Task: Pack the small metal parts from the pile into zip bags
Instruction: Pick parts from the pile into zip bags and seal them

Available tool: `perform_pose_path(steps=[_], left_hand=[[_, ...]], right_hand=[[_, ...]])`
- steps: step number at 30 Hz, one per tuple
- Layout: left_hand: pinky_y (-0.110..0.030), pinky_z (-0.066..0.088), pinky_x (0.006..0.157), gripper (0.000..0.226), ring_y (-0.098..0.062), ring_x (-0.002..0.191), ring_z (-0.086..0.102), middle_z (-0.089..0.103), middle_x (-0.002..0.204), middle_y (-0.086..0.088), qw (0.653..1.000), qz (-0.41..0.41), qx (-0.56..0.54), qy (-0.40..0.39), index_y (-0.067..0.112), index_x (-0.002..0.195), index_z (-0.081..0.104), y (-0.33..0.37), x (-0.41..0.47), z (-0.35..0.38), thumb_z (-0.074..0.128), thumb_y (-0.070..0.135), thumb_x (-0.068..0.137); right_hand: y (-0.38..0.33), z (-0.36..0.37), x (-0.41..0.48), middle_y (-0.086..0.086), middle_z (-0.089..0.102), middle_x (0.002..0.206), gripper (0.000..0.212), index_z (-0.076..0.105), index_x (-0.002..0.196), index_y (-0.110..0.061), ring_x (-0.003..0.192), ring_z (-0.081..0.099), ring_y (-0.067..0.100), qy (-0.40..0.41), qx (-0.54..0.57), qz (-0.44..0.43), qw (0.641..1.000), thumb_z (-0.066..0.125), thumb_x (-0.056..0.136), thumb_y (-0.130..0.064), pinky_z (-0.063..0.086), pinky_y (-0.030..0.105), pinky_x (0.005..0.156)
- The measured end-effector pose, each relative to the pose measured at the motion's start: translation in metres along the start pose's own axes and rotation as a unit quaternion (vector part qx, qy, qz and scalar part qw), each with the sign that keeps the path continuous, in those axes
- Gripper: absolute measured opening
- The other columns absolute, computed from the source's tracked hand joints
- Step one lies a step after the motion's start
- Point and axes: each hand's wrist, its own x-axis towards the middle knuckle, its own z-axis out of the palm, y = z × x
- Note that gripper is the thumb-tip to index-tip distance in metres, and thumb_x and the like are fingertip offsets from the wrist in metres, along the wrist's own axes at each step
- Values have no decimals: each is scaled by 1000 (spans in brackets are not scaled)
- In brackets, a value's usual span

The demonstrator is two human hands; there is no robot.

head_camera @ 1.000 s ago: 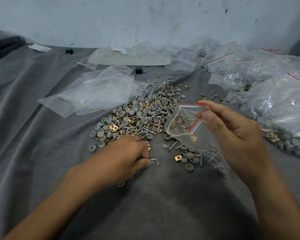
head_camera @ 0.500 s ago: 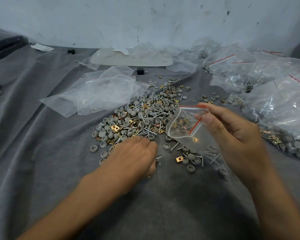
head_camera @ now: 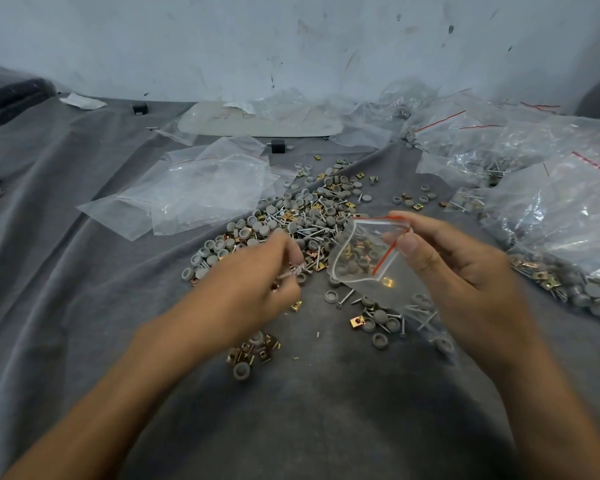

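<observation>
A pile of small parts (head_camera: 302,220), grey caps, screws and gold clips, lies on the grey cloth at centre. My right hand (head_camera: 454,268) pinches the red-striped mouth of a clear zip bag (head_camera: 368,258) and holds it open above the pile; a gold clip and some screws show inside it. My left hand (head_camera: 257,282) is raised just left of the bag, its fingers curled round a few screws (head_camera: 293,271). A small cluster of clips and caps (head_camera: 253,351) lies under the left wrist.
Empty zip bags (head_camera: 201,192) lie flat at the back left. Filled bags (head_camera: 565,216) are heaped along the right side. A pale flat board (head_camera: 264,121) and a small black block (head_camera: 278,146) sit near the wall. More loose parts (head_camera: 378,323) lie below the bag.
My left hand has lifted off the cloth with screws in its fingers and moved up and right toward the bag's mouth. The right hand still holds the bag in about the same place.
</observation>
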Motion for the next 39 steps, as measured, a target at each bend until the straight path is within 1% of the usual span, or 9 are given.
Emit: perform_pose_path(steps=[4, 7, 10, 14, 16, 21, 25, 34, 39], left_hand=[[-35, 45, 59, 16, -10, 64, 49, 59, 80, 15, 971, -11, -228, 65, 37, 98, 55, 6, 9, -20, 62, 40, 83], [-30, 43, 60, 18, -12, 67, 48, 60, 79, 13, 950, 11, -305, 61, 33, 98, 58, 19, 12, -17, 64, 38, 82], [-35, 44, 59, 12, -11, 66, 49, 63, 81, 12, 947, 20, -317, 40, 35, 95, 59, 31, 13, -4, 64, 33, 84], [-54, 50, 71, 14, -33, 77, 57, 67, 88, 7, 950, 9, -310, 28, 31, 102, 60, 37, 14, 4, 67, 27, 90], [-50, 53, 72, 13, -32, 83, 61, 69, 91, 7, 952, 10, -305, 29, 30, 103, 62, 35, 15, 2, 67, 23, 94], [-26, 48, 65, 9, -7, 73, 60, 69, 87, 11, 955, 17, -294, 39, 32, 98, 64, 31, 15, 3, 66, 23, 96], [-30, 49, 69, 8, -14, 79, 63, 70, 91, 10, 954, 17, -299, 34, 34, 98, 64, 32, 16, 6, 65, 32, 90], [-25, 45, 66, 6, -4, 75, 61, 69, 91, 12, 956, 42, -290, 30, 36, 99, 62, 32, 14, 6, 63, 34, 93], [-26, 47, 66, 2, -5, 75, 57, 71, 102, -2, 947, 57, -315, 22, 33, 94, 63, 37, 13, 0, 64, 34, 93]], right_hand=[[-1, 3, 0, -16, 77, 105, 30, 71, 121, -31, 97, 71, 1, -8, -8, 0, 1000, 60, 94, -38, 50, 10, 80], [-1, 5, -2, -16, 76, 105, 29, 71, 120, -35, 97, 71, 2, -17, -10, 3, 1000, 60, 94, -39, 50, 10, 77], [-1, 8, -2, -14, 76, 105, 28, 71, 120, -35, 97, 71, 2, -26, -11, 1, 1000, 60, 94, -39, 50, 8, 76], [0, 8, -2, -16, 76, 106, 30, 71, 122, -33, 99, 70, 5, -31, -17, -2, 999, 60, 94, -38, 49, 10, 81], [-1, 6, -2, -17, 76, 106, 29, 71, 121, -34, 99, 70, 4, -30, -19, -3, 999, 60, 94, -38, 48, 9, 81], [-2, 6, -2, -15, 76, 105, 28, 71, 121, -29, 98, 70, -1, -28, 0, -4, 1000, 60, 95, -34, 48, 6, 78], [-2, 6, -2, -16, 76, 106, 29, 71, 122, -28, 100, 70, -1, -31, 4, -4, 999, 60, 96, -32, 48, 6, 78], [-1, 5, -2, -14, 77, 106, 29, 71, 123, -26, 99, 71, 2, -33, 10, -9, 999, 60, 96, -30, 49, 8, 79], [0, 4, 0, -16, 76, 107, 29, 71, 122, -29, 100, 71, 1, -30, 0, -10, 1000, 60, 96, -35, 51, 11, 80]])
